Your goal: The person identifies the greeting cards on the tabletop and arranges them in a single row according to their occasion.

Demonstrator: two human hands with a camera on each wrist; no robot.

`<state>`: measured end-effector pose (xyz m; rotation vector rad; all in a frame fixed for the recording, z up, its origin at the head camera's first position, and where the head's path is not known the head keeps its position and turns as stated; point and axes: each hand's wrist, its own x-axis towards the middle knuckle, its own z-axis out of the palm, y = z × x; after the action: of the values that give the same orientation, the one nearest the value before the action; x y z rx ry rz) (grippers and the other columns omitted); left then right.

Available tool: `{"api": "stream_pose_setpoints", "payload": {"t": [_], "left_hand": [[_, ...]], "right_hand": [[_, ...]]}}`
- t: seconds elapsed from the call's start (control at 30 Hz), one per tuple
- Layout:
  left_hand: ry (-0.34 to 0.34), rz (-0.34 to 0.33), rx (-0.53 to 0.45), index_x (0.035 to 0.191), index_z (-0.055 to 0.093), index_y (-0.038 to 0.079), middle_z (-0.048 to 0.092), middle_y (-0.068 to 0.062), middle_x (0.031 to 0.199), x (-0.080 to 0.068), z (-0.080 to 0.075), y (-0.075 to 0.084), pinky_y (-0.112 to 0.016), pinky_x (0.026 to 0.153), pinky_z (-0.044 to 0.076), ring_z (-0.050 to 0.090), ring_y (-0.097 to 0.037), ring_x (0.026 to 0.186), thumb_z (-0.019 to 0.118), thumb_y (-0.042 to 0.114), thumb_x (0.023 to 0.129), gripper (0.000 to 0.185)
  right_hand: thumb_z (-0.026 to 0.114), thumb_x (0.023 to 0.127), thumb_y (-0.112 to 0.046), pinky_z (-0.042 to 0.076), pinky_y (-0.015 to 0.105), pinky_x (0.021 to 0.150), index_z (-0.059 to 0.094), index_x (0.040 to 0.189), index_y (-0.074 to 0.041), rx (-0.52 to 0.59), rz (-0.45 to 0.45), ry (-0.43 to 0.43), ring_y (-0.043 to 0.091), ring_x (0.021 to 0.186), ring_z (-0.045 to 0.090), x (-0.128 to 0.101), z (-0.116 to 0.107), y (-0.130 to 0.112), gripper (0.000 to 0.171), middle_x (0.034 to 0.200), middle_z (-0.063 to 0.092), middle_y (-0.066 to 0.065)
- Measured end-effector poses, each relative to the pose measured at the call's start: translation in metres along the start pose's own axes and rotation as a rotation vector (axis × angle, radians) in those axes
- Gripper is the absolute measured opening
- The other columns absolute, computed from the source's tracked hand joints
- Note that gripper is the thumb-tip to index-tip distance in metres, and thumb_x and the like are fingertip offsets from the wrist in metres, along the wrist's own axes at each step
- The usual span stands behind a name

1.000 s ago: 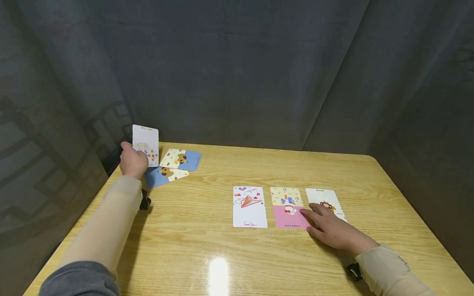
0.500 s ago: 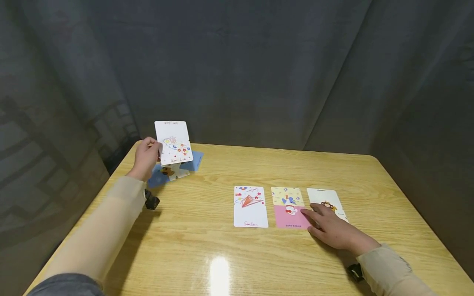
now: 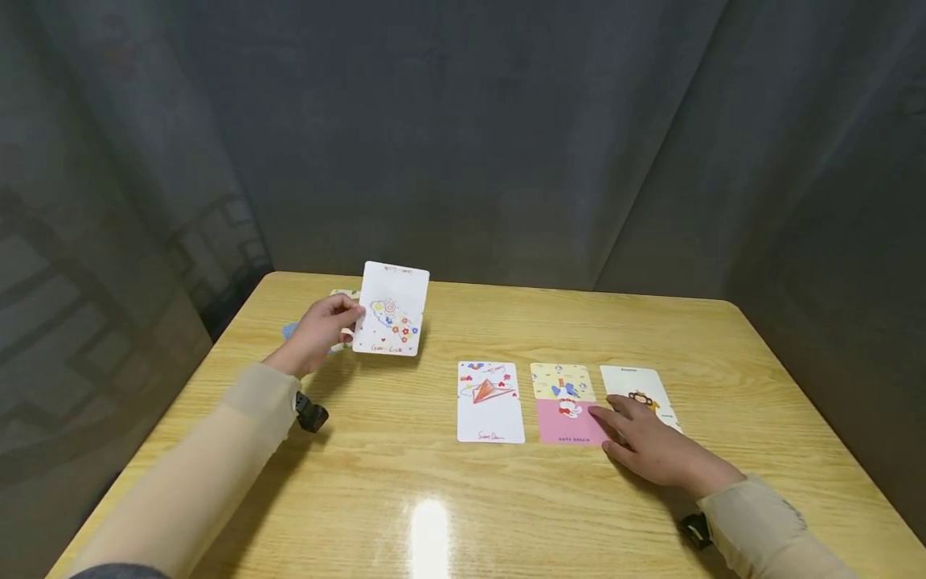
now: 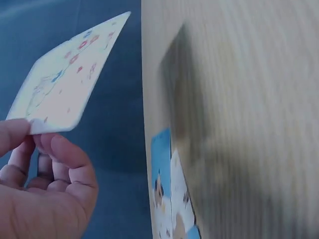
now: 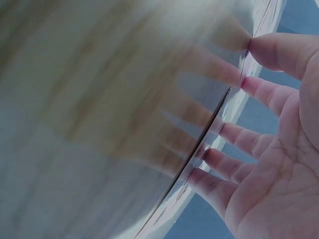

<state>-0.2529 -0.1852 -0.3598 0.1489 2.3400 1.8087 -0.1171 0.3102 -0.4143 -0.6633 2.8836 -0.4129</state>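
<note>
Three picture cards lie in a row at centre right of the head view, on the light wooden table (image 3: 506, 498): white card with a red paper-plane drawing (image 3: 489, 401), yellow-and-pink card (image 3: 566, 404), white card with a brown monkey figure (image 3: 638, 393). Your right hand (image 3: 651, 448) rests flat, fingers straight, fingertips touching the pink card's right edge and covering part of the monkey card. Your left hand (image 3: 318, 331), left of centre, pinches a white card with coloured flowers (image 3: 391, 310) by its lower left corner, raised off the table. Blue-and-cream cards (image 4: 172, 199) lie behind that hand, mostly hidden.
</note>
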Motion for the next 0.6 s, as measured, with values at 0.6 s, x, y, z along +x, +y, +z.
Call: {"api": "stream_pose_setpoints", "payload": {"t": [0.6], "left_hand": [[-0.107,-0.08,0.111,0.098,0.057,0.0,0.054,-0.01,0.085,-0.025,0.027,-0.023,-0.04,0.071,0.04,0.044,-0.024,0.074,0.052,0.012,0.109,0.017]], "right_hand": [[0.068,0.1,-0.025,0.038,0.07,0.102,0.057,0.144,0.0,0.012,-0.007,0.015,0.059,0.134,0.04,-0.001,0.0,0.0,0.052,0.146,0.044,0.035]]}}
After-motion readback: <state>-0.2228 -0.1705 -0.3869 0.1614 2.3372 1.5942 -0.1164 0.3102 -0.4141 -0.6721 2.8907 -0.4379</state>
